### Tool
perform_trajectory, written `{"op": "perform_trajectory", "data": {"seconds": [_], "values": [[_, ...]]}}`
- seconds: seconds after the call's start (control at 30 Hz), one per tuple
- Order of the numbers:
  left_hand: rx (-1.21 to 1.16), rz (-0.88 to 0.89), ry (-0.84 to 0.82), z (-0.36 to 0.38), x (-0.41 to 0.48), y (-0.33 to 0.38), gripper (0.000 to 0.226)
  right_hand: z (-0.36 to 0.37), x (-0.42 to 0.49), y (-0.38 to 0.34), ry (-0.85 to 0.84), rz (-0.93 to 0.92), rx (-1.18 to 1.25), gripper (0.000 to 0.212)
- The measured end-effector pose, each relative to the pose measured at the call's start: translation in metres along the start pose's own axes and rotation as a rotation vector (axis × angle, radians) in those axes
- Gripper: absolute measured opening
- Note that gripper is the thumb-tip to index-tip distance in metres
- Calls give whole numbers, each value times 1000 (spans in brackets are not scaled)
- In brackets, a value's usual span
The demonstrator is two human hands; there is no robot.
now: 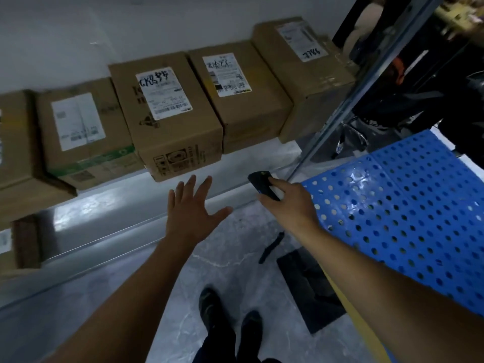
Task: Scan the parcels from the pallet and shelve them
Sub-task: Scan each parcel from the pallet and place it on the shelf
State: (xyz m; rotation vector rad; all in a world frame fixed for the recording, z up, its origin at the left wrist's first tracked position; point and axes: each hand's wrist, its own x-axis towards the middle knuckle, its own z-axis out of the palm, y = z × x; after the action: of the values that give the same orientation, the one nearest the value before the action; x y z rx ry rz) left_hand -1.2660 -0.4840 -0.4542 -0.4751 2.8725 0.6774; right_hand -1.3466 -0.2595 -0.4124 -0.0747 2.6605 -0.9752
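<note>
A grey, glossy floor (pixel 230 260) with pale scuffs fills the lower view. A flat black mat (pixel 309 289) lies on it, with a yellow stripe (pixel 364 330) along its right edge. A small, long black object (pixel 271 248) lies just beyond the mat. A white wall (pixel 78 30) stands behind, and dark, blurred equipment (pixel 419 82) sits at upper right.

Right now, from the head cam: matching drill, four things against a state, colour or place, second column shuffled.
Things:
1. left hand
2. right hand
3. parcels
4. pallet

States:
A. blue, perforated
B. lined up in a row on the shelf
C. fingers spread, holds nothing
D. grips the black scanner

Pairs: 1-C, 2-D, 3-B, 4-A
</note>
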Motion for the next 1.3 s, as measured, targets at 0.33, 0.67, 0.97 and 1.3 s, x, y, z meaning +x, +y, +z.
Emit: {"op": "perform_trajectory", "data": {"seconds": [0.33,0.67,0.97,1.3], "values": [[36,17,-49,52,78,-28,98,72,70,14,48,27,-71,58],[104,-27,66,147,184,-69,96,194,196,54,137,-55,-306,59],[53,-96,154,224,249,-104,95,260,299,107,83,-7,-352,58],[-22,-159,123,254,268,-129,100,319,346,118,63,-18,-403,60]]}}
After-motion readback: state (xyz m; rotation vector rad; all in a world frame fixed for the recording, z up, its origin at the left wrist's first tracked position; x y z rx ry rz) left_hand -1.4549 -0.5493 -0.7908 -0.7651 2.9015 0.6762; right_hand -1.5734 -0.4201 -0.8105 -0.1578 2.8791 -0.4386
